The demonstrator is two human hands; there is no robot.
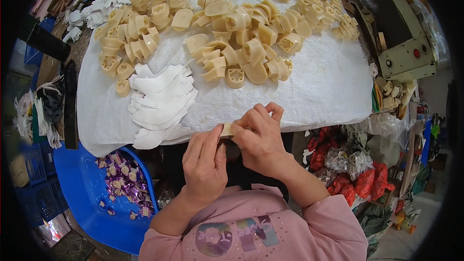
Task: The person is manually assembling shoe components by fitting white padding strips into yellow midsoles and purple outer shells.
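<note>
My left hand (205,157) and my right hand (258,137) meet at the near edge of the covered table. Between their fingertips they pinch a small beige piece (227,130), mostly hidden by the fingers; it looks like one of the heels. Just beyond my left hand, a fanned stack of white cut pieces (162,99) lies on the white woven cloth (319,87). Farther back sits a large heap of beige plastic shoe heels (253,50), with further heels (128,38) piled on the left. Several show hollow, ribbed undersides.
At lower left stands a blue basin (92,222) with several purple-and-beige pieces (125,179) in it. More white pieces (104,7) lie at the far left. A greenish machine (408,58) with a red button borders the right side. Below it are red plastic bags (369,183).
</note>
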